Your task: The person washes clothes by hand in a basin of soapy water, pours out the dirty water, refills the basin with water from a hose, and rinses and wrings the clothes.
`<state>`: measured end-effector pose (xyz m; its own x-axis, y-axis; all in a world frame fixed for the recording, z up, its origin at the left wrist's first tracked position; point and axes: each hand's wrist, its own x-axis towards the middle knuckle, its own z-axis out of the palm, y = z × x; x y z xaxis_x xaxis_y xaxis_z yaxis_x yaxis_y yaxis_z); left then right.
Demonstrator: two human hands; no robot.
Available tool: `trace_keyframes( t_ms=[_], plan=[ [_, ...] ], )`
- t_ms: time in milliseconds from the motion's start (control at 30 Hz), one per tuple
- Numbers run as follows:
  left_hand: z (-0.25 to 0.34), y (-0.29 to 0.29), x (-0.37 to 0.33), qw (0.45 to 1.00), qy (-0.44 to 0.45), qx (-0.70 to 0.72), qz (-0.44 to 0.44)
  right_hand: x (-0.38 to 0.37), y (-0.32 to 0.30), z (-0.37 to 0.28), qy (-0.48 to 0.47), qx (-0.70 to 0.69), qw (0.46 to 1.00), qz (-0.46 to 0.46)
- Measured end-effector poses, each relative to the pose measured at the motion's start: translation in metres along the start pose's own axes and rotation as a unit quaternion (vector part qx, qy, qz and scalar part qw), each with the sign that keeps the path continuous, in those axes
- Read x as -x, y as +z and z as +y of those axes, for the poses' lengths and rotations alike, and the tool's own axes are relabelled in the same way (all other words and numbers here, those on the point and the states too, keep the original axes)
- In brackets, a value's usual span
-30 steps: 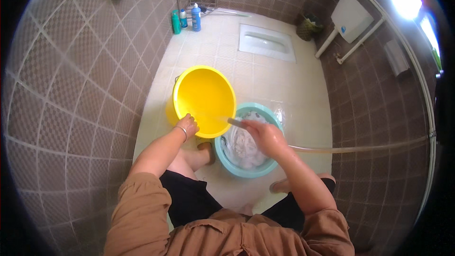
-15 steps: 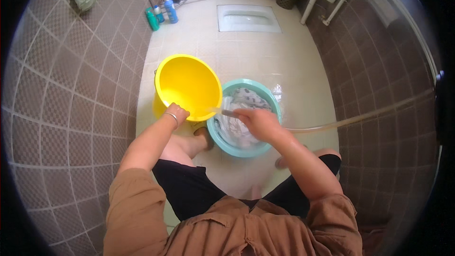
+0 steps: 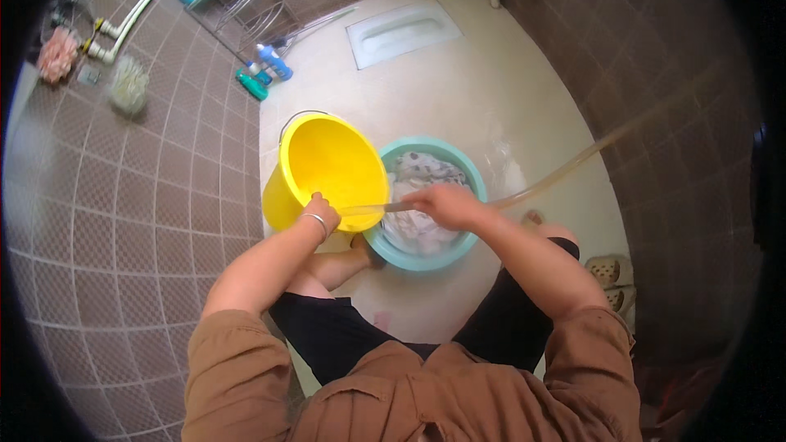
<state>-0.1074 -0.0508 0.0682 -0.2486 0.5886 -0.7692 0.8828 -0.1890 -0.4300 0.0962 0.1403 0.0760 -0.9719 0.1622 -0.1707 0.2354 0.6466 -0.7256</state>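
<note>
A: Holding what with the left hand (image 3: 323, 211)?

B: Gripping the near rim of the yellow bucket (image 3: 282, 196), just left of the teal basin (image 3: 426, 263).

A: And doing what with the right hand (image 3: 449, 205)?

B: Grasping the hose (image 3: 565, 173) close to its end, above the basin, and aiming a stream of water (image 3: 358, 210) leftward into the bucket.

A: Risking what from here?

B: Possibly tipping the bucket over toward the basin, because of leaning it so much and apparently trusting only the left grip. Possibly also splashing the floor (image 3: 458, 106) around the basin, because of aiming so near to the rim and the left hand. Perhaps even dropping the hose end onto the white, dark-spotted cloth (image 3: 430, 168) inside the basin, because of a pull from the long part at its right.

A: And the bucket, looking how?

B: Showing bright yellow, smooth walls, a wide round mouth and a thin handle (image 3: 299, 119) on the side away from the basin. Leaning with its mouth toward the basin; not showing clearly whether touching it. Not revealing the water level either.
</note>
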Motion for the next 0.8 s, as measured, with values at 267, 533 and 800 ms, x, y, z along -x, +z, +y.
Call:
trace_keyframes(
  t_ms=[267, 533, 800],
  plan=[
    [0.015, -0.035, -0.028, 0.993, 0.006, -0.03, -0.115, 0.038, -0.029, 0.043, 0.13, 0.113, 0.985, 0.009],
    [0.031, -0.062, -0.033, 0.986, -0.03, -0.068, -0.149, 0.06, -0.035, 0.058, 0.148, 0.13, 0.98, -0.007],
    [0.038, -0.061, -0.018, 0.985, -0.09, -0.029, -0.142, 0.061, -0.035, 0.049, 0.118, 0.136, 0.983, -0.034]
  ],
)
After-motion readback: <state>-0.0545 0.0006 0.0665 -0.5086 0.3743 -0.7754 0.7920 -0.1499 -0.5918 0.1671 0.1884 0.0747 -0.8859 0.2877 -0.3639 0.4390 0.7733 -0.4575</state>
